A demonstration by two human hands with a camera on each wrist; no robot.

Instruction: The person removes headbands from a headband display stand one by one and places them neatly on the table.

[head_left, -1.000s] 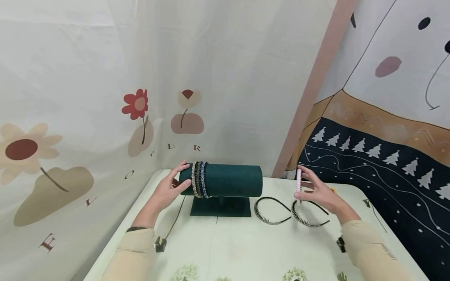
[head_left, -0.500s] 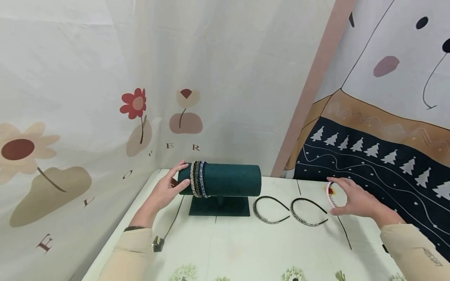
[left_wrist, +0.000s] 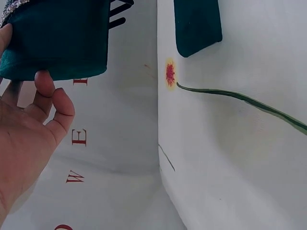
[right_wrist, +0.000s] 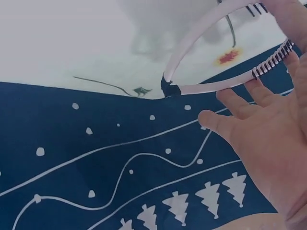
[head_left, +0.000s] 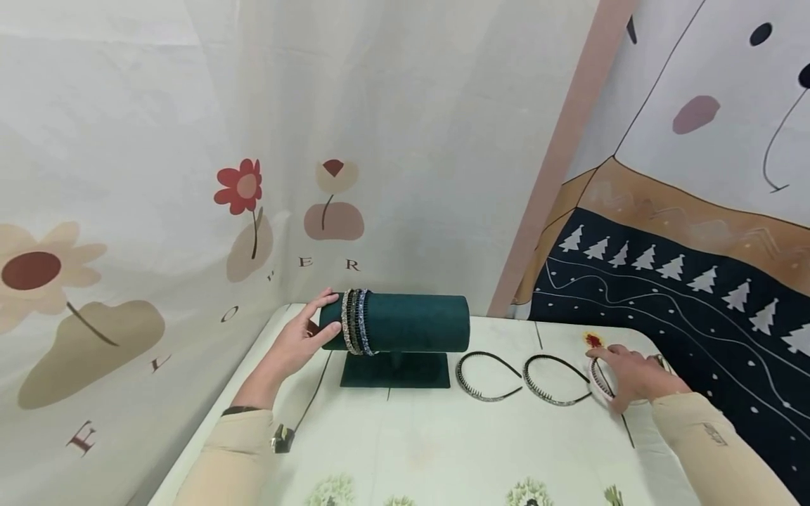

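Pink headband (head_left: pixel 595 381) is held in the right hand (head_left: pixel 639 378) of a person in tan sleeves, well to the right of a dark green display stand (head_left: pixel 420 323) on a pale tabletop (head_left: pixel 405 446). That hand's grip pinches the band, thumb on one arm of the curve and fingers along the other; whether the band touches the tabletop cannot be told. Dark comb teeth and dark tips show in the right wrist view.

At the stand's left end, the left hand (head_left: pixel 300 344) grips the cylinder, thumb across the front and fingers reaching over the top. Just beside that thumb, three glittering bands circle the stand: a pale gold band (head_left: pixel 346 323), a dark band (head_left: pixel 355 323) and a blue band (head_left: pixel 363 323) (the blue is farthest from the hand).

To the right of the stand, a first black headband (head_left: pixel 460 378) lies near its base and a second black headband (head_left: pixel 526 380) lies just beyond, both with their curves toward the stand and their tips pointing away. A white curtain (head_left: pixel 418 140) printed with flowers hangs behind the stand, and a navy cloth (head_left: pixel 639 302) with white trees spreads to its right.
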